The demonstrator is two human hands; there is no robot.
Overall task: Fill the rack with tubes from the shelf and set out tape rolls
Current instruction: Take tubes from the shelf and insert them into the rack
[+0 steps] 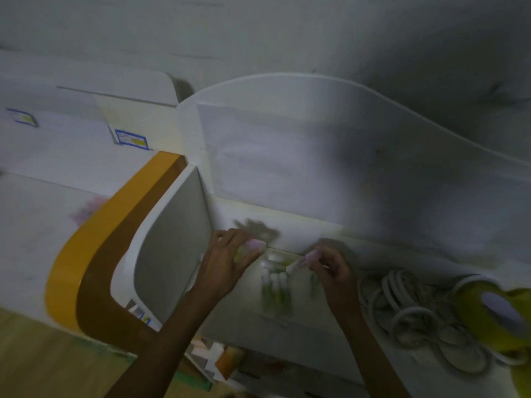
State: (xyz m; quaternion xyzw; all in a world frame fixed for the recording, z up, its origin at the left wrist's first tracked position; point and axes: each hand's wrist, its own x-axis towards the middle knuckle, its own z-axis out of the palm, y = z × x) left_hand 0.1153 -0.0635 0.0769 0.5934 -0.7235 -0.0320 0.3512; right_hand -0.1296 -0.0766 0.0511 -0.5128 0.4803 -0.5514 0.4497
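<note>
A cluster of tubes (274, 285), white-capped with greenish bodies and badly blurred, stands on the white shelf (316, 320) between the two hands; whether they sit in a rack cannot be told. The left hand (230, 259) is just left of them, fingers curled round a blurred pink-and-green tube (250, 248) near the back of the shelf. The right hand (330, 267) is just right of the cluster, fingertips pinching another tube (298, 262) that tilts toward the cluster's top. Farther right on the shelf lie several white tape rolls (402, 305), overlapping one another, and at the right edge a large yellow roll (497, 311). A white panel (316, 168) rises behind the shelf, and a grey-faced divider (172, 239) closes its left end. Left of that runs a table (43, 225) with an orange edge band (94, 239).
</note>
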